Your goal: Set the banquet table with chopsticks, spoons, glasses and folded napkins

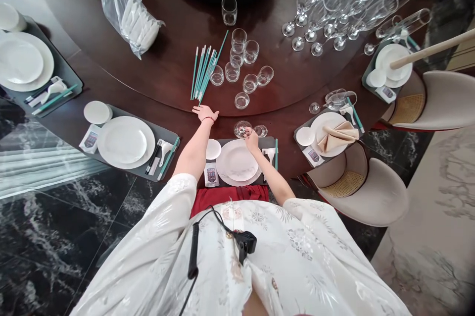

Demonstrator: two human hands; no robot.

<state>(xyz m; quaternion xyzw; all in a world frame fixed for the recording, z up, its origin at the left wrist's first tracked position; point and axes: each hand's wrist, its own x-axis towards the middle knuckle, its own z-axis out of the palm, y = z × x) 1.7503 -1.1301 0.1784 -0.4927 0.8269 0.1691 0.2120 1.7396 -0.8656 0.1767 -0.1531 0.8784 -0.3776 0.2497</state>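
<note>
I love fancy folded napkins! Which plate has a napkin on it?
The dinner plate at the setting to the right of the right hand: a folded beige napkin lies on it. No other plate carries one.

No legible wording, number or brand name was recorded. One printed mark was noted: a dark, shield-shaped emblem borne on a small white rectangular paper packet (211, 175), laid at the left edge of the nearest dark grey placemat (226, 141). Like emblems were noted on white packets at three neighbouring settings: the left packet (90, 138), the right packet (313, 156) and the far right packet (388, 92). Any lettering within the emblems was too small to be made out.
</note>
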